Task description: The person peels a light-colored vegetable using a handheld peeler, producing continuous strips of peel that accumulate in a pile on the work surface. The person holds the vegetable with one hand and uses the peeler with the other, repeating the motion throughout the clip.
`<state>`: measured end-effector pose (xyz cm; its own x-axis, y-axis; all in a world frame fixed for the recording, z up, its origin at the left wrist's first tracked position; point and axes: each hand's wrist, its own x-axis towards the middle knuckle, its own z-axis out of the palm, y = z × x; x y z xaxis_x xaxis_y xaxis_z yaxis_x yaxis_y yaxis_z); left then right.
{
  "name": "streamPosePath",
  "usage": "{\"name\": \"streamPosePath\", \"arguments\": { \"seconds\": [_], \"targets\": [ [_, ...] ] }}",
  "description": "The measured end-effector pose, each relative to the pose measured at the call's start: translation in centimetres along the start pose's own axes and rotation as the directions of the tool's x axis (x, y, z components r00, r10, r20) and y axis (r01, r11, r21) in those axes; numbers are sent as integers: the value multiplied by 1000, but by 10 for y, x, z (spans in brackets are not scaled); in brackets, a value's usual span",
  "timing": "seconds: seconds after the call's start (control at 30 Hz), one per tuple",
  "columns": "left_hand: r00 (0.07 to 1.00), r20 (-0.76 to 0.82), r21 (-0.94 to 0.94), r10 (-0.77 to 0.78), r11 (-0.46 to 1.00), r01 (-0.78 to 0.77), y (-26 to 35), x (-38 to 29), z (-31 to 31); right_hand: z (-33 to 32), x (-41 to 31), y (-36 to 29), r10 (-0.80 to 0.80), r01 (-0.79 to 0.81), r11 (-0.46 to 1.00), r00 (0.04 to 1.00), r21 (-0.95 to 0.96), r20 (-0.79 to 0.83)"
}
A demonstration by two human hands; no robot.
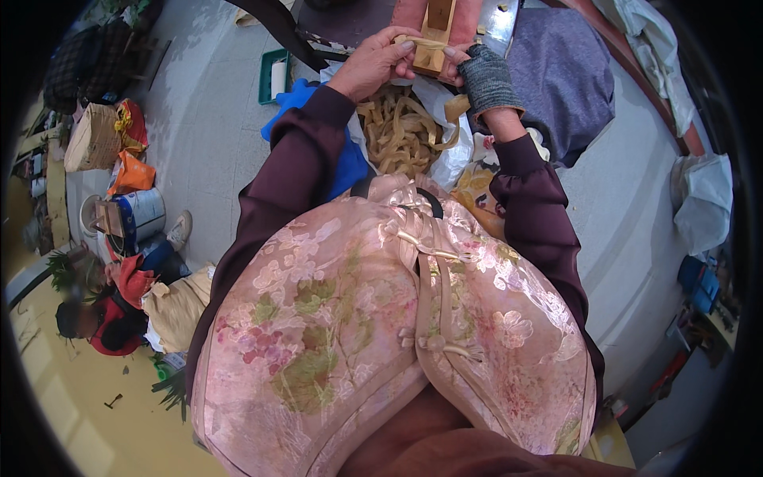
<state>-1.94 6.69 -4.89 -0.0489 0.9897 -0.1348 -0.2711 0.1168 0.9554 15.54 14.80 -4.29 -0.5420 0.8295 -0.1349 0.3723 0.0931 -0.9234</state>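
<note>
Between my two hands a pale tan strip (422, 42) is stretched, folded or twisted, over a wooden block-like tool (430, 59) that rests on a pink cloth (406, 13). My left hand (378, 62) pinches one end of the strip between thumb and fingers. At the other end, my right hand (462, 62), in a grey-green knitted fingerless cover, grips it with thumb and fingers. A loose end hangs below the right hand. Under both hands, a white plastic bag (456, 158) holds a heap of flat tan strips (399, 128). The underside of the fingers is partly hidden.
A green tray (263, 80) with a white roll lies on the floor to the left, near blue fabric (349, 170). Grey-purple cloth (560, 77) covers something at the right. Beyond the left arm, another person (122, 328) sits near a bucket (146, 213) and bags.
</note>
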Motion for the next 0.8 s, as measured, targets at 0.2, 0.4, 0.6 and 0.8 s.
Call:
{"name": "streamPosePath", "arguments": {
  "seconds": [0.2,0.4,0.6,0.8],
  "targets": [
    [990,-44,299,131,948,-112,-2,17,-4,-6,17,17,-491,390,809,860,-439,-141],
    [951,-111,622,288,766,-159,-7,45,-13,-7,24,1,-477,333,809,854,-484,-209],
    [968,-70,952,242,307,-9,-15,52,-15,7,59,61,-388,312,297,903,-902,184],
    [980,-120,83,-157,982,168,-16,-14,-5,13,11,32,-17,-3,959,997,-283,-69]
  ]
}}
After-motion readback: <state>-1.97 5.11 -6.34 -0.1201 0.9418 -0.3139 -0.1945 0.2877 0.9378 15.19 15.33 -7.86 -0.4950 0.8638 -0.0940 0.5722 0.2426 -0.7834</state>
